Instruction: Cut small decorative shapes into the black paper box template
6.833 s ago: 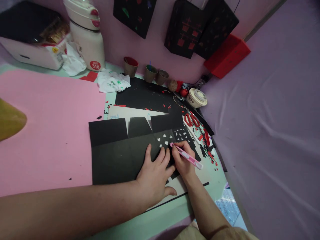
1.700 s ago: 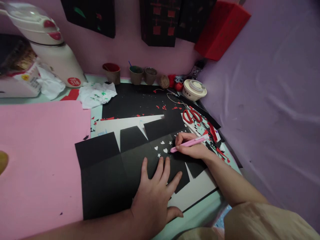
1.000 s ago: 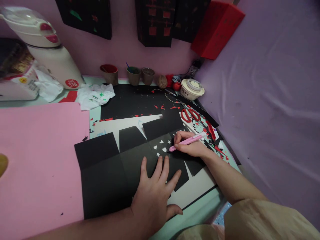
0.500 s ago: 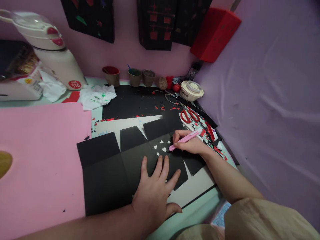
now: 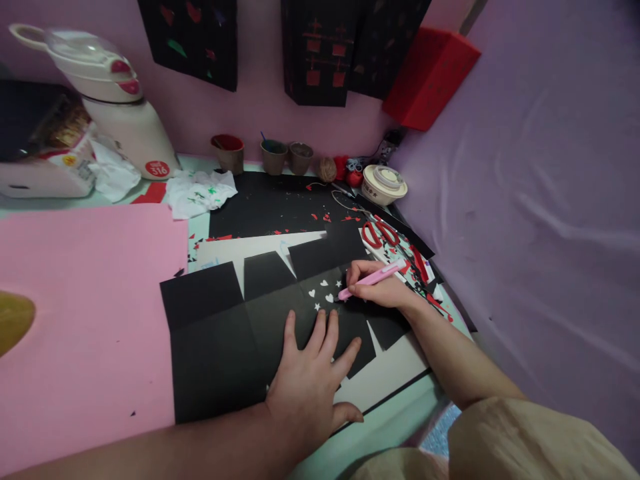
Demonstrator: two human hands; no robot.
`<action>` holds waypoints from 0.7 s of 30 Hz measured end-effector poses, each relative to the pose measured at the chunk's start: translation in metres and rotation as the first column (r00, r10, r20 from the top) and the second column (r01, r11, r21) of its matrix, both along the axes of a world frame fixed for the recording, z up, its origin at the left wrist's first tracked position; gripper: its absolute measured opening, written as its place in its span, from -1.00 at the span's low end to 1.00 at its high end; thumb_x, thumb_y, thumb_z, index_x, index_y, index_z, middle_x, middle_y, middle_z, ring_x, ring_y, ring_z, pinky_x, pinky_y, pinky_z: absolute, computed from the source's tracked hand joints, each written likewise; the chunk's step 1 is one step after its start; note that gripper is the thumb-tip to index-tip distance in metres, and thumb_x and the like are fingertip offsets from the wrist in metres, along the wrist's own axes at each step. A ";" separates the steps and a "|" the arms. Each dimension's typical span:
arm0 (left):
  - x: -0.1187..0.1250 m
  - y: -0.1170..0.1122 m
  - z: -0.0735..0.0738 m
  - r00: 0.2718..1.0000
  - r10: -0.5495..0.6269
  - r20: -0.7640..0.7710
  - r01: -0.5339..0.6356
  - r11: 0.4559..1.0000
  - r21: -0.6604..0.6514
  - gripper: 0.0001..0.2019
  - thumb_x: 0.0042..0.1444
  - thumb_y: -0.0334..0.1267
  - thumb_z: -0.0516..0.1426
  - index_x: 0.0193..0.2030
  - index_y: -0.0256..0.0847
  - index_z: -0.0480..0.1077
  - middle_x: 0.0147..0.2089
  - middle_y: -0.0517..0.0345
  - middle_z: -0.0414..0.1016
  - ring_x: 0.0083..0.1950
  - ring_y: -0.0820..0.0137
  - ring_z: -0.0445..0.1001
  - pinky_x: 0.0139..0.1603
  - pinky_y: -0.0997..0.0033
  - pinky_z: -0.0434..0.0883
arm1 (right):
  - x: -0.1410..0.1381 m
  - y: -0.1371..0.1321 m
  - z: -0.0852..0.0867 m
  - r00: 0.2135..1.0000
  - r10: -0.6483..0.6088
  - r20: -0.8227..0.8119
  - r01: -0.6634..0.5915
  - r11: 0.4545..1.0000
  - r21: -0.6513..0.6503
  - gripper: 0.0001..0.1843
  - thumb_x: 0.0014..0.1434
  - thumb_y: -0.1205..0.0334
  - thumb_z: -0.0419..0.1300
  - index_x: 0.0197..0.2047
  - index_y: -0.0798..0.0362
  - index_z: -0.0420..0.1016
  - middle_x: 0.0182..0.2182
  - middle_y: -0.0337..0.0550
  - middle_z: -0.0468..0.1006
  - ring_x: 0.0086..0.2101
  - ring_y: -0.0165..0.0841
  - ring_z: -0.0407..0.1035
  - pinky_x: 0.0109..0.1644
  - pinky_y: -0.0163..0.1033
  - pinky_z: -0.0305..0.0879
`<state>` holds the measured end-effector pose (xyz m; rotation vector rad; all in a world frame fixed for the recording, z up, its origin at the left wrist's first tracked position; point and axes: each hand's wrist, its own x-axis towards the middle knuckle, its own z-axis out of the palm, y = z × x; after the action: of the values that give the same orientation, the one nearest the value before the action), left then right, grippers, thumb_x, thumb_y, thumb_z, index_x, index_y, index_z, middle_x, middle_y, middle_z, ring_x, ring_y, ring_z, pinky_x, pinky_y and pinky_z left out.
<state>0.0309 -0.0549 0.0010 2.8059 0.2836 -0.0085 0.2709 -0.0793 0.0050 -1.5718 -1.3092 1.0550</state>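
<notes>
My right hand point(image 5: 377, 285) is closed around a slim pink craft knife point(image 5: 373, 279), its tip low against a black paper sheet point(image 5: 215, 353). Small white hearts and stars point(image 5: 329, 298) show in the sheet just left of the tip. Flat on the same sheet lies my left hand point(image 5: 310, 380), fingers spread, fingertips just below those shapes. The sheet has creases and notched flaps along its edges. Under it a white board point(image 5: 385, 380) shows through the gaps. The blade itself is too small to make out.
Red-handled scissors point(image 5: 380, 233) lie among paper scraps to the right. A pink mat point(image 5: 100, 280) covers the left side. Along the back stand small pots point(image 5: 274, 157), a twine ball point(image 5: 327, 169), a lidded bowl point(image 5: 384, 185) and a white bottle point(image 5: 130, 133). Paper lanterns point(image 5: 320, 60) hang above.
The view has turned slightly left, so the background sits a little further right. Both hands and the craft knife keep nearly the same place on the black paper.
</notes>
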 end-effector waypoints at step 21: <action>0.001 0.000 0.000 1.000 0.001 0.011 -0.002 1.000 0.016 -0.20 0.09 0.43 -0.12 0.36 0.04 0.17 0.42 -0.37 0.01 0.43 -0.15 -0.01 0.23 -0.55 -0.35 | 0.000 0.000 -0.003 1.000 -0.029 -0.003 0.029 0.998 0.050 -0.85 0.03 0.28 0.26 -0.47 0.06 0.34 -0.48 -0.26 0.47 -0.49 -0.46 0.27 -0.44 -0.37 0.12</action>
<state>0.0318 -0.0553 0.0014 2.8204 0.2843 0.0099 0.2711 -0.0798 0.0023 -1.5477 -1.2981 0.9982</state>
